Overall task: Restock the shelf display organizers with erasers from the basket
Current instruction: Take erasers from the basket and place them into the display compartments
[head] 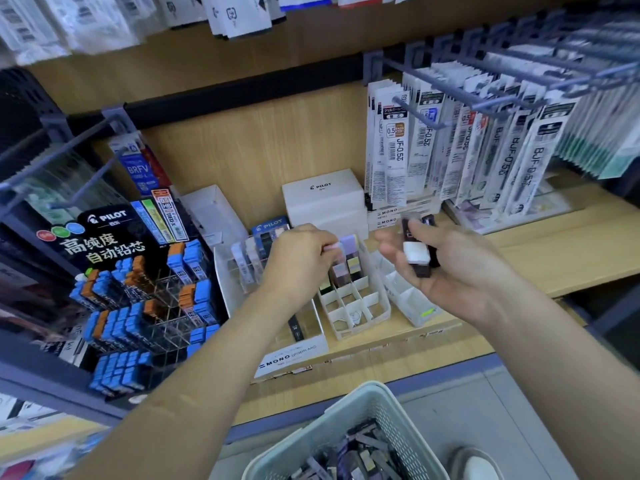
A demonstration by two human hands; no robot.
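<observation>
A pale green basket [349,417] of loose erasers [353,455] sits nearest the camera, below the front edge of the wooden shelf [554,244], as a person restocks a stationery display. On the shelf above it stands a white divided organizer [363,327], its front compartments bare and its rear ones filled with upright pastel erasers [351,261].

The left hand [298,261] hovers over the organizer's rear-left corner. Its grip is closed in a thumb-and-fingertip pinch on a single pale lilac eraser [331,247]. The eraser's long axis appears to lie roughly level, pointing right towards the filled row, though blur makes its exact tilt hard to tell. The bare compartments lie just below that pinch and towards the camera. The coming placement therefore looks to turn on tipping the eraser end-down and drawing it slightly nearer. The left hand is plainly the nearer of the two to the organizer.

The right hand [457,271] is held palm-up just right of the organizer, above a second white tray [408,299]. Its grip is loosely curled round a stack of dark-sleeved erasers [417,252], one with a white end showing, apparently the reserve supply.

Behind, white Pilot boxes [325,199] and hanging refill packs [450,150] line the back of the shelf.
</observation>
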